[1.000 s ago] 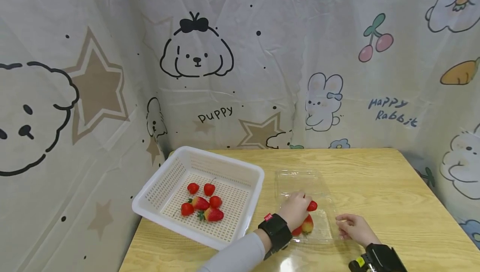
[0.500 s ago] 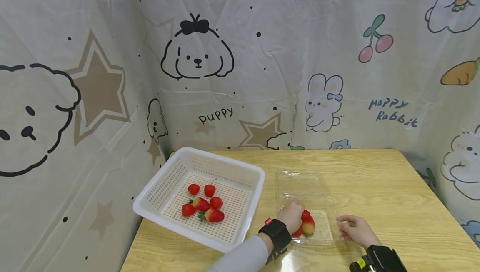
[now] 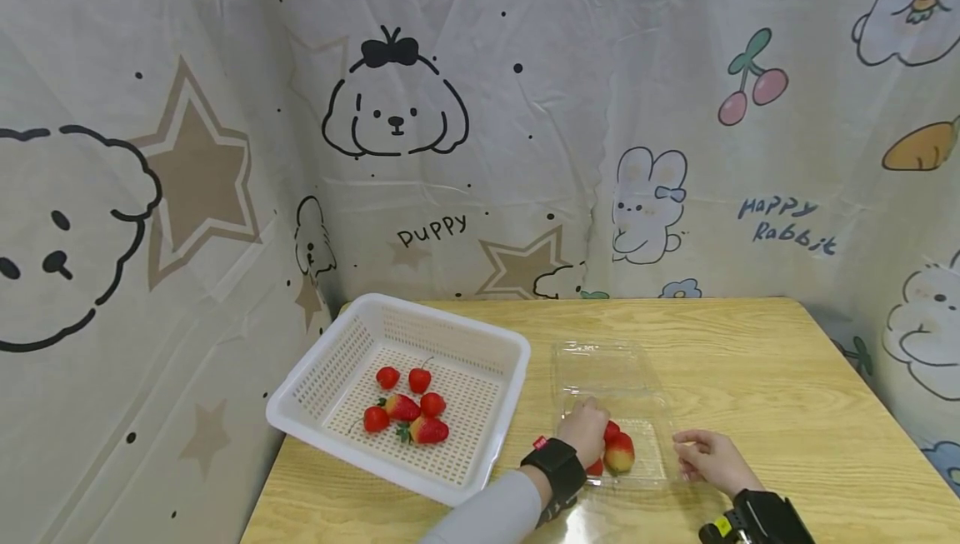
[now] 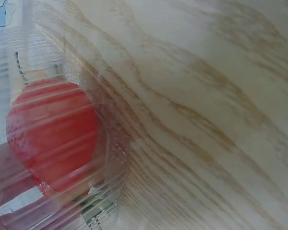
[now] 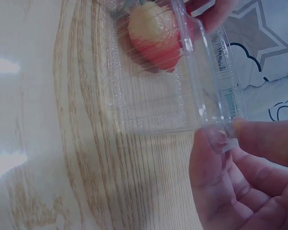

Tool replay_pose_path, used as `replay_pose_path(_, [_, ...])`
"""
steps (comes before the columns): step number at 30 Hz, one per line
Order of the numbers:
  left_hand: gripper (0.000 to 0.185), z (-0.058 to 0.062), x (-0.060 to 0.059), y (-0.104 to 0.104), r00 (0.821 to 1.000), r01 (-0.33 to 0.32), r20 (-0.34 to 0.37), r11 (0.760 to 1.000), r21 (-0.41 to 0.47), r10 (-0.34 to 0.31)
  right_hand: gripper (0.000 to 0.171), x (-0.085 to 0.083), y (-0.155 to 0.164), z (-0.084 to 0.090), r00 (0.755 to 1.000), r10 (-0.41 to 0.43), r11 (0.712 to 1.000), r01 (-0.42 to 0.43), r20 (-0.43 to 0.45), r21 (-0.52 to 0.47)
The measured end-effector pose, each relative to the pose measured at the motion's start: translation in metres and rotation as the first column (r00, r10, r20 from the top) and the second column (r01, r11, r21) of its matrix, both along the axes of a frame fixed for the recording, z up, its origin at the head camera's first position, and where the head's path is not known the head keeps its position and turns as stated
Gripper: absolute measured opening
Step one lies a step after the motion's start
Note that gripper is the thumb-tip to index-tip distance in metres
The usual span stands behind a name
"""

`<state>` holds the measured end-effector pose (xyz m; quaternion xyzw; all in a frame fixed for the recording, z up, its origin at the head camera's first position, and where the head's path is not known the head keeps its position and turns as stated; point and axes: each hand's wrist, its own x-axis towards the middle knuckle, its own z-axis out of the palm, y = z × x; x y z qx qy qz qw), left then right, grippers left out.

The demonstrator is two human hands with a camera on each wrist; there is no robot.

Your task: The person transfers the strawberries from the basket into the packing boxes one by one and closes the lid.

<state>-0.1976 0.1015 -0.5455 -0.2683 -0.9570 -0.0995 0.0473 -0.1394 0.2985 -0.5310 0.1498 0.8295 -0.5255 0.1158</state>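
Strawberries (image 3: pixel 619 452) under left hand (image 3: pixel 583 432), grip unclear; right hand (image 3: pixel 705 454) pinching clear box (image 5: pixel 216 103) corner.

Left arm: light grey long sleeve (image 3: pixel 483 515), black wrist unit (image 3: pixel 556 470) w/ small red tag, bottom centre of head view. Right wrist, bottom right: black wrist device (image 3: pixel 757 519) w/ yellow mark. Both hands bare.

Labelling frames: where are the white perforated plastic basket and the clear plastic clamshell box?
White perforated plastic basket (image 3: pixel 517 352): head view, far right rim.
Clear plastic clamshell box (image 3: pixel 600 365): head view, open lid.
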Motion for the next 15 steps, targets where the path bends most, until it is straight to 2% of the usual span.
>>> replay_pose_path(7, [0.028,0.0051,0.0014,-0.0025,1.0,0.006,0.013,1.0,-0.026,-0.006,0.028,-0.0009,0.0005,-0.0011,1.0,0.001,1.0,-0.001,0.007,0.01])
replay_pose_path(12, [0.026,0.0046,0.0,-0.0027,0.999,0.006,0.032,1.0,-0.029,-0.005,0.029,-0.0014,0.0007,-0.002,1.0,0.001,1.0,-0.001,0.008,0.016])
replay_pose_path(15, [0.024,0.0083,-0.0011,-0.0029,0.999,0.008,0.052,1.0,-0.021,-0.007,0.029,-0.0013,0.0004,-0.0018,1.0,0.002,1.0,-0.002,0.006,0.018])
